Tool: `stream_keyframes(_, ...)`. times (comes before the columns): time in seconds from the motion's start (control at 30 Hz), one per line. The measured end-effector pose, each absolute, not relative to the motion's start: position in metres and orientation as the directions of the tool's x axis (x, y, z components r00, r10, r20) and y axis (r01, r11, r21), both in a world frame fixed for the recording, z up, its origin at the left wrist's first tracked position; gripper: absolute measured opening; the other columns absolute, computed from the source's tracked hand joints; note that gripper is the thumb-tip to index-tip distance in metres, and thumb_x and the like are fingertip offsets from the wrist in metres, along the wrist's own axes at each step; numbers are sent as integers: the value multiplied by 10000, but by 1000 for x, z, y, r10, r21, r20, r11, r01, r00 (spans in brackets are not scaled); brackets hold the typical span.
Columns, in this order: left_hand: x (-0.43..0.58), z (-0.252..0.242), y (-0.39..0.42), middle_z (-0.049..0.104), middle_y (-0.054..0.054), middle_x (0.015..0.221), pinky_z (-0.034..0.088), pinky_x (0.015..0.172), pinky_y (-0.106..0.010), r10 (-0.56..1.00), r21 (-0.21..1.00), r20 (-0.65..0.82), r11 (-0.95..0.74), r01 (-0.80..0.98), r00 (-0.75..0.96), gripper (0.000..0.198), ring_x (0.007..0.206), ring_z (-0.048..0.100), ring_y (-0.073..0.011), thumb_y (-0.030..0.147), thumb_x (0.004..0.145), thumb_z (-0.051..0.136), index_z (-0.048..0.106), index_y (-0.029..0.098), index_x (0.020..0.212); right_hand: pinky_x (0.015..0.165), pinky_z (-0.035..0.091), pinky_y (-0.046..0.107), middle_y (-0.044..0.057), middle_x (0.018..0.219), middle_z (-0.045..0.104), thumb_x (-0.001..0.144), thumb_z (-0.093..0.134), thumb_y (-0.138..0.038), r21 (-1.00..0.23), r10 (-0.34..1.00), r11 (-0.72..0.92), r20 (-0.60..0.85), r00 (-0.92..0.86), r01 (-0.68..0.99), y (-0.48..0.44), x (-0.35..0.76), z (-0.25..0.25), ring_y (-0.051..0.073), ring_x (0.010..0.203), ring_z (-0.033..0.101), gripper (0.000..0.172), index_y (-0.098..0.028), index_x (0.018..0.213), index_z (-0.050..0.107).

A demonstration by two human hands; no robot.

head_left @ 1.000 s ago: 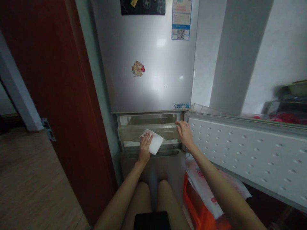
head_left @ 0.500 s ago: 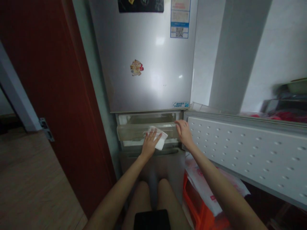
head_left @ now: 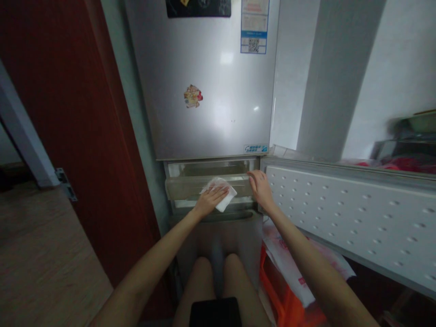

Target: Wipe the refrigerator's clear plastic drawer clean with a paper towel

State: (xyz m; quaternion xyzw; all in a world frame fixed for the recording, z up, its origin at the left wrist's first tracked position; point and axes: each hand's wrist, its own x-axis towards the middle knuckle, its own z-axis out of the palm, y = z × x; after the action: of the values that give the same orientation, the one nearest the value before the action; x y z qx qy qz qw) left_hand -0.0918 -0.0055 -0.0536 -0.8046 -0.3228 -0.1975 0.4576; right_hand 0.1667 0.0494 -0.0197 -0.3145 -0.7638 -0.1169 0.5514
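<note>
Thighs [head_left: 195,295] are filling the bottom middle, a black object [head_left: 215,313] overlapping them, too cropped to identify. On the right, an orange plastic item [head_left: 289,309] is standing under a white sheet [head_left: 282,254] whose red print is too small to read; the right forearm [head_left: 306,261] is hiding part of both. The left hand [head_left: 208,202] is lying flat, fingers extended, partly covering a white cloth [head_left: 225,203] that is resting against the front of a pulled-out drawer [head_left: 185,188]. The right hand [head_left: 260,185] is curling over the drawer's top edge at its right end. Beside it, the fridge's lower door [head_left: 340,209] is hanging open. The upper door [head_left: 218,122] is carrying a label [head_left: 254,27] with a QR code, its lines unreadable, a strip sticker [head_left: 256,149] with blurred characters, a cartoon sticker [head_left: 193,96], and a black panel [head_left: 199,7] running off the top. Far right, a pale bowl [head_left: 424,122] is blurring at the edge.
</note>
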Motion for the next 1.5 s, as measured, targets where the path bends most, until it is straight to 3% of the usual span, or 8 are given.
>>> stream_keyframes(0.1, -101, -58, -7, 545, -28, 1354, 312, 1116, -431, 324, -541, 693, -358, 761, 644, 398, 1264, 496, -199, 183, 977, 304, 472, 199, 1337, 1032, 356, 438, 102, 1122, 599, 964, 327, -308, -170, 356, 773, 914, -196, 611, 49, 167, -19, 248, 1145, 444, 322, -178, 1135, 567)
stream_keyframes(0.27, -116, -66, -16, 577, -73, 1323, 270, 1132, -483, 309, -405, 801, -351, 844, 513, 414, 1341, 394, -219, 134, 951, 324, 476, 161, 1336, 1035, 354, 425, 98, 1120, 596, 963, 328, -306, -169, 356, 775, 913, -199, 609, 48, 168, -19, 242, 1142, 441, 319, -180, 1133, 566)
stream_keyframes(0.53, -113, -86, -24, 475, -94, 1414, 221, 1147, -501, 348, -39, 924, -323, 946, 157, 602, 1404, 264, -187, -23, 809, 310, 461, 181, 1355, 1033, 352, 447, 97, 1134, 587, 960, 325, -309, -180, 357, 783, 914, -193, 596, 49, 167, -20, 249, 1154, 436, 321, -199, 1145, 562)
stream_keyframes(0.73, -98, -80, -24, 416, -56, 1460, 156, 1162, -530, 341, 102, 940, -366, 925, 32, 735, 1421, 212, -177, -60, 734, 312, 385, 226, 1407, 1029, 353, 458, 99, 1129, 588, 959, 322, -310, -181, 357, 784, 914, -194, 593, 52, 167, -21, 252, 1155, 445, 323, -205, 1146, 564)
stream_keyframes(0.93, -99, -80, -23, 368, -58, 1487, 141, 1161, -538, 363, 88, 930, -377, 922, 60, 781, 1429, 176, -180, -77, 712, 307, 337, 226, 1432, 1027, 359, 446, 99, 1118, 592, 960, 329, -317, -181, 355, 785, 915, -191, 593, 51, 167, -21, 247, 1148, 447, 319, -192, 1137, 564)
stream_keyframes(1.13, -109, -104, -19, 461, -102, 1425, 174, 1151, -536, 369, 41, 922, -389, 920, 115, 701, 1426, 180, -178, -70, 752, 291, 394, 176, 1400, 1026, 361, 452, 99, 1133, 588, 959, 328, -302, -174, 343, 786, 921, -185, 594, 50, 167, -21, 248, 1153, 443, 317, -193, 1149, 557)
stream_keyframes(1.5, -96, -82, -13, 383, -36, 1475, 146, 1161, -540, 351, 58, 930, -432, 900, 109, 752, 1427, 169, -172, -86, 722, 305, 415, 249, 1387, 1024, 357, 463, 100, 1120, 592, 953, 330, -302, -172, 344, 787, 920, -190, 592, 51, 167, -21, 253, 1142, 448, 319, -200, 1144, 564)
